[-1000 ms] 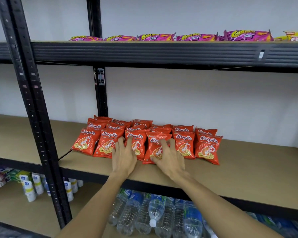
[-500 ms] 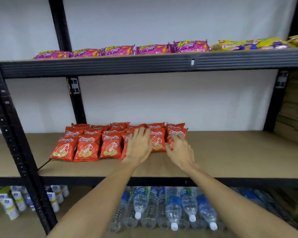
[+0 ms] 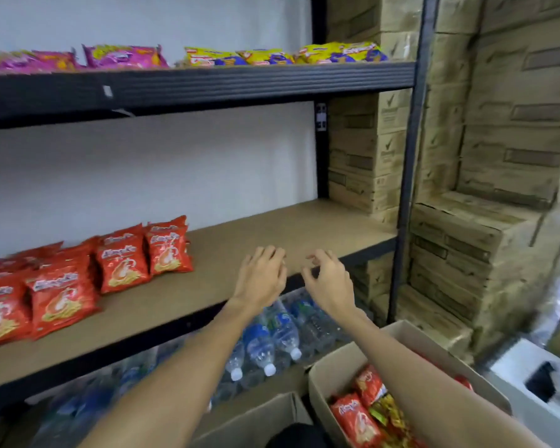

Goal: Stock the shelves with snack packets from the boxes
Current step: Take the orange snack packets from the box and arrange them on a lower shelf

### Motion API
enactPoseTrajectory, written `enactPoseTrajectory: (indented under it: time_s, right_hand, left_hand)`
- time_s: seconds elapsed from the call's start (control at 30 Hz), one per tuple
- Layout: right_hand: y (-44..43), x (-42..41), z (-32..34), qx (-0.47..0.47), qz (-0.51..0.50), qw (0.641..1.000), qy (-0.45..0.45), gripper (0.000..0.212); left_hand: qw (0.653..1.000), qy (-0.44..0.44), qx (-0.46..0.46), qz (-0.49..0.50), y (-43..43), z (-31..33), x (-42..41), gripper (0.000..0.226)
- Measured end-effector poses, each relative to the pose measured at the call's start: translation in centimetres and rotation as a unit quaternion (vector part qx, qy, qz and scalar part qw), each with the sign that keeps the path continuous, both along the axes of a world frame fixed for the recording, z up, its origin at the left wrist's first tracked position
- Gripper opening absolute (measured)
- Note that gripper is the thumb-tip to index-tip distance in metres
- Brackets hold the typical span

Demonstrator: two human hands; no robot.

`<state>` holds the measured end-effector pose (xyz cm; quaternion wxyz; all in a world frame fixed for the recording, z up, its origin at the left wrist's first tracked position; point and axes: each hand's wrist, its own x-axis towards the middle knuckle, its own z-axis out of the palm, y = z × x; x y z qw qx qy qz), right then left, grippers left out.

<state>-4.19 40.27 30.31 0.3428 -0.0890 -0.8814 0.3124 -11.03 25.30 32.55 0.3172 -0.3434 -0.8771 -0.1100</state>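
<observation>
Red snack packets (image 3: 123, 263) lie in rows on the left part of the middle shelf (image 3: 272, 227). My left hand (image 3: 261, 278) and my right hand (image 3: 328, 281) hover side by side over the shelf's front edge, right of the packets. Both hold nothing, with fingers loosely curled. An open cardboard box (image 3: 408, 337) at the lower right holds more red packets (image 3: 356, 418) and some yellow ones; my right forearm crosses over it.
Pink packets (image 3: 123, 56) and yellow packets (image 3: 304, 54) line the top shelf. Water bottles (image 3: 272, 337) lie on the bottom shelf. Stacked cardboard cartons (image 3: 485, 156) rise to the right behind a black upright (image 3: 411, 156). A second box's flap (image 3: 259, 415) sits at bottom centre.
Both hands have lifted off the red packets and moved right. The view has swung right and down, bringing the box and stacked cartons into sight.
</observation>
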Motion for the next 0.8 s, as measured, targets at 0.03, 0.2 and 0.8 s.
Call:
enactPoseTrajectory:
  time_s: [0.03, 0.2, 0.8]
  right_hand:
    - [1.8, 1.0, -1.1, -0.007, -0.020, 1.000, -0.005, 0.017]
    - [9.4, 6.4, -6.5, -0.045, -0.083, 0.994, -0.045, 0.019]
    - [15.3, 14.1, -23.5, -0.138, -0.116, 0.949, -0.259, 0.025]
  left_hand:
    - [1.000, -0.019, 0.006, -0.022, 2.0, -1.1, 0.5, 0.029]
    - [0.989, -0.107, 0.001, -0.099, 11.0, -7.0, 3.3, 0.019]
    - [0.870, -0.476, -0.123, -0.030, 18.0, -28.4, 8.8, 0.046]
